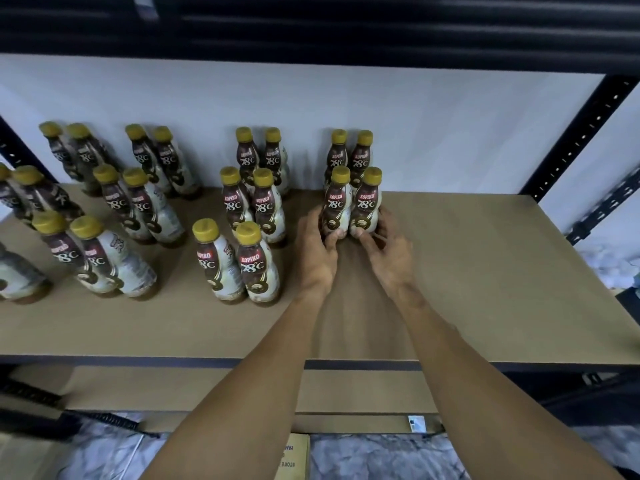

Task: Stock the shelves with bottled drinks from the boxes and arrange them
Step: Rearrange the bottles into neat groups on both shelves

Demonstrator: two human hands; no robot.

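Hands (left (317, 251), right (391, 252)) curled round bottles (367, 202)

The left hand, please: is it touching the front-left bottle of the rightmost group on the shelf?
Touching. The head view shows the left hand curled round the base of the front-left bottle, with its thumb pressed against the bottle's front.

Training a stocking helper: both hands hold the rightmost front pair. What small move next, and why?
Probably release both: left hand and right hand grip the front Kopiko pair, already upright on the shelf, lined up before the back pair.
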